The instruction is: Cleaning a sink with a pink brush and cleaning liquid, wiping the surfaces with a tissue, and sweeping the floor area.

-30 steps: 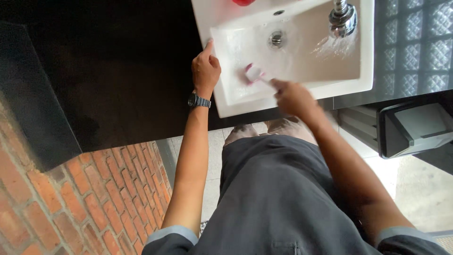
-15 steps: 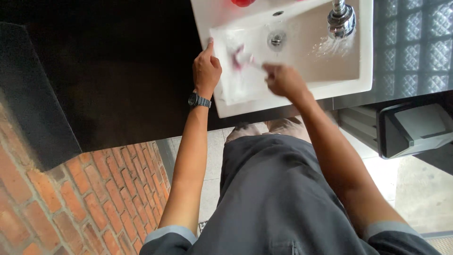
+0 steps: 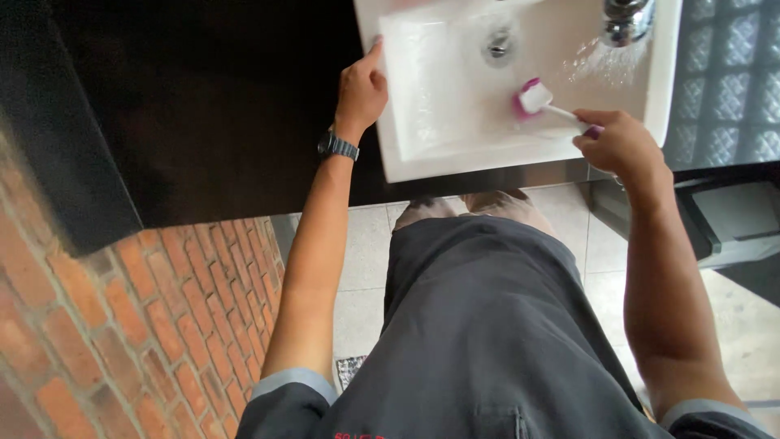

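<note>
Right hand [image 3: 621,146] fingers curled tight round the handle of one small scrub brush [image 3: 536,99], pink and white, thin white shaft, rounded head; the brush head sits at about 10 o'clock from that hand, down on the wet floor of the sink [image 3: 406,158], toward the basin's 3 o'clock side. Left hand [image 3: 361,89] fingers folded together, index tip and thumb pressed on the sink's rim at its 9 o'clock edge, nothing pinched. One dark wristwatch [image 3: 336,146], metal-look band, on the left wrist.

One sink: white glazed rectangle, glossy, squared walls, water film on the bottom. One round chrome drain [image 3: 498,45] at 12 o'clock of the basin. One chrome tap [image 3: 626,20] at 1 o'clock, cut off by the frame, water splashing just under it.

Sink set in one black matte counter [image 3: 211,106]. Red brick wall [image 3: 122,341], rough, pale mortar, at 8 o'clock. Glass-block wall [image 3: 731,73], quilted pattern, at 2 o'clock. Pale floor tiles [image 3: 366,268] under the counter. Two short sleeves with light cuffs, dark grey apron-like cloth [image 3: 487,341] at 6 o'clock
</note>
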